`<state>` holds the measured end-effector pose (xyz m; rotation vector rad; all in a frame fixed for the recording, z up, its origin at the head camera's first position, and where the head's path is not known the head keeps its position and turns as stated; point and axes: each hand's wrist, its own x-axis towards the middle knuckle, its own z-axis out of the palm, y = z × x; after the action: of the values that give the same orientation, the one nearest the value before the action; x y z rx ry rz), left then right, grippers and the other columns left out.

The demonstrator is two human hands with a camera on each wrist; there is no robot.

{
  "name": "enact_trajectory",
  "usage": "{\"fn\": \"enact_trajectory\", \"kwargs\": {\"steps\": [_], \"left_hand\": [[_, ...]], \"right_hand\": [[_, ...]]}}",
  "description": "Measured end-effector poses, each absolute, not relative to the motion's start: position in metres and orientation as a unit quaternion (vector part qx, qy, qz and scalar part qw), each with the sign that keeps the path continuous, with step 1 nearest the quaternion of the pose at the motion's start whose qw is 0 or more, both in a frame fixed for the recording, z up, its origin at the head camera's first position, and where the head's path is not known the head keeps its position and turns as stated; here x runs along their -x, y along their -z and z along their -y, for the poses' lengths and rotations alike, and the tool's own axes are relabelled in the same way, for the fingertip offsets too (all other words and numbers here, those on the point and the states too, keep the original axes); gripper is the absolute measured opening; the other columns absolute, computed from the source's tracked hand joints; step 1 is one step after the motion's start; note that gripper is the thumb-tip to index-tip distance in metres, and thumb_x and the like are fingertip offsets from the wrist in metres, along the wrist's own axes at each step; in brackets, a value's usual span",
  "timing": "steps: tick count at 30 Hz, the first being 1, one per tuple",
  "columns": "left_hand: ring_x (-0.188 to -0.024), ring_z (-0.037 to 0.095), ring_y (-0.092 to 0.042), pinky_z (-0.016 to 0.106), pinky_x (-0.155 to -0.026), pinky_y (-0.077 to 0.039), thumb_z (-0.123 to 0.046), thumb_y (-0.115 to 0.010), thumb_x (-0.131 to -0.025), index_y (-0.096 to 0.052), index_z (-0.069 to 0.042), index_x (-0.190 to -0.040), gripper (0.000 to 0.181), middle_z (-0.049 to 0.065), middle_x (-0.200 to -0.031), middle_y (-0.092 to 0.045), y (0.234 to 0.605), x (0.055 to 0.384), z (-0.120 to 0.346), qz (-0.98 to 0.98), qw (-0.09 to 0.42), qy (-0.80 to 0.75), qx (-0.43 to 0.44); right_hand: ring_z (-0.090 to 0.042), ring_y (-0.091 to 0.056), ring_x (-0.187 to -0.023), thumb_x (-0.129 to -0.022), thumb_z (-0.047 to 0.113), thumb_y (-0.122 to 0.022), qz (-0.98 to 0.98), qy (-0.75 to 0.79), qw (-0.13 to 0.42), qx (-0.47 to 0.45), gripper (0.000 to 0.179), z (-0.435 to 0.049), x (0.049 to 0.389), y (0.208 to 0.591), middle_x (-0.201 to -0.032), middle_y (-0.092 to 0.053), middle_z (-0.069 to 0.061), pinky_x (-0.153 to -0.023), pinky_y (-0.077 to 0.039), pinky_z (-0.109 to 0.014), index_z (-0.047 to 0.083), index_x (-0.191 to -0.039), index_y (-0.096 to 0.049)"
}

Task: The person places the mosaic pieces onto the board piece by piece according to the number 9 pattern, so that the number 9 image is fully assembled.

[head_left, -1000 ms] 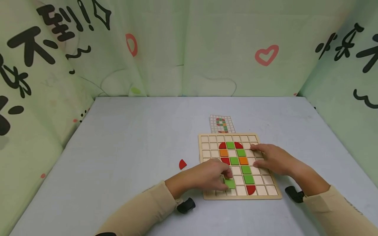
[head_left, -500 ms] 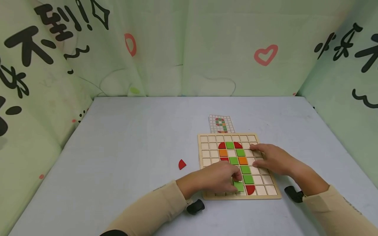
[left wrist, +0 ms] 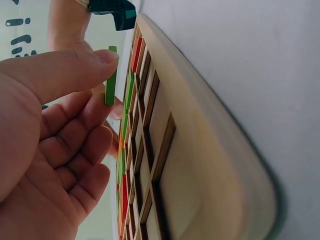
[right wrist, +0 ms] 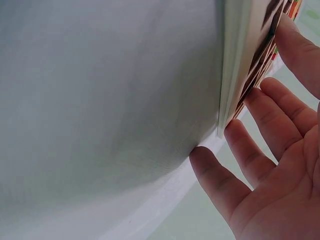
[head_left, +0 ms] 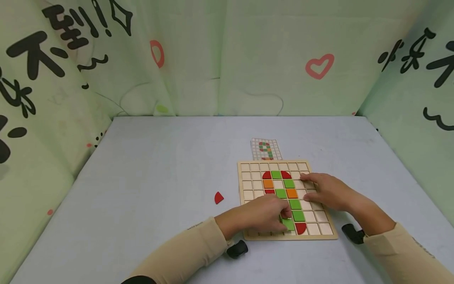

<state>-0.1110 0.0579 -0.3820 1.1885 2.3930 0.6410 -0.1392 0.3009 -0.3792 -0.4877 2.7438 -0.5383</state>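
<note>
My left hand (head_left: 267, 213) pinches a green square tile (left wrist: 111, 75) between thumb and index finger. In the head view the tile is close over the bottom row of the wooden grid board (head_left: 283, 238), just left of a red quarter-round tile (head_left: 300, 228). The left wrist view shows it tilted on edge above the cells. My right hand (head_left: 331, 192) rests at the board's right side with its fingers spread; in the right wrist view its fingertips (right wrist: 235, 131) touch the board's edge. Green, orange and red tiles sit in the board's middle columns, some hidden behind my left hand.
A loose red quarter-round tile (head_left: 218, 197) lies on the white table (head_left: 159, 177) left of the board. Behind the board is a printed pattern card (head_left: 256, 150), partly covered by it. Green curtains (head_left: 227, 59) enclose the table at the back and sides.
My left hand has moved right along the board's bottom row with the green square tile, up to the red quarter-round tile, shifting only slightly in the last half second. My right hand stays put.
</note>
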Motion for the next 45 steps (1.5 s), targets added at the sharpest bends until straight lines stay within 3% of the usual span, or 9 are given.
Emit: {"fn": "enact_trajectory", "kwargs": {"steps": [18, 29, 45], "left_hand": [[-0.080, 0.001, -0.049, 0.011, -0.071, -0.038, -0.022, -0.078, -0.088, -0.069, -0.016, -0.102, 0.019, -0.014, -0.083, -0.056, 0.3847, 0.1116, -0.0611, -0.862, 0.181, -0.196, -0.431], [-0.082, 0.002, -0.050, 0.012, -0.072, -0.040, -0.022, -0.078, -0.088, -0.069, -0.016, -0.106, 0.021, -0.013, -0.086, -0.057, 0.3860, 0.1103, -0.0618, -0.863, 0.203, -0.205, -0.414], [-0.084, -0.001, -0.051, 0.010, -0.076, -0.041, -0.022, -0.078, -0.088, -0.071, -0.015, -0.109, 0.023, -0.014, -0.091, -0.061, 0.3898, 0.1091, -0.0639, -0.863, 0.187, -0.201, -0.425]], "right_hand": [[-0.051, -0.045, -0.126, -0.089, 0.028, -0.075, -0.957, 0.182, 0.155, 0.164, 0.068, -0.3000, 0.1387, 0.3778, -0.139, -0.050, -0.032, -0.100, -0.036, -0.064, -0.007, -0.141, -0.049], [-0.051, -0.045, -0.126, -0.089, 0.028, -0.075, -0.957, 0.184, 0.156, 0.162, 0.068, -0.2996, 0.1385, 0.3778, -0.139, -0.049, -0.032, -0.100, -0.036, -0.065, -0.007, -0.141, -0.049], [-0.051, -0.044, -0.127, -0.090, 0.028, -0.075, -0.958, 0.178, 0.152, 0.165, 0.067, -0.2992, 0.1385, 0.3781, -0.139, -0.049, -0.032, -0.101, -0.036, -0.064, -0.008, -0.141, -0.049]]}}
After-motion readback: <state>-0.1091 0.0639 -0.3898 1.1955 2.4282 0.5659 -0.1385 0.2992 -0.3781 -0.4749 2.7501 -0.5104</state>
